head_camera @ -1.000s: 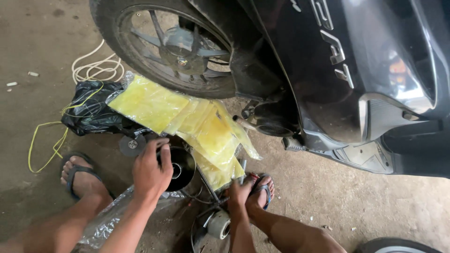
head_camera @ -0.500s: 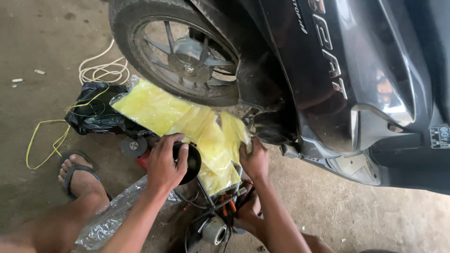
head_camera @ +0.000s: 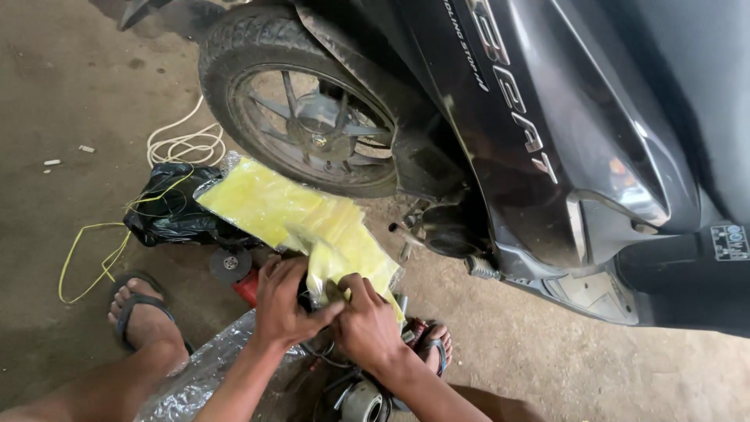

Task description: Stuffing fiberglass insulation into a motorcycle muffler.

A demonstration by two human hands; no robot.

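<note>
Head view | left hand (head_camera: pixel 283 301) and right hand (head_camera: pixel 366 322) both closed on yellow plastic bag (head_camera: pixel 312 223) | beside scooter front wheel (head_camera: pixel 308 105)

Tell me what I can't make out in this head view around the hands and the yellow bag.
- Dark part under the left hand and right hand: covered by both hands and the yellow plastic bag.
- Round metal part: cut off by the bottom edge.
- Right foot: mostly behind the right forearm.
- Black bag: contents hidden, partly under the yellow plastic bag.
</note>
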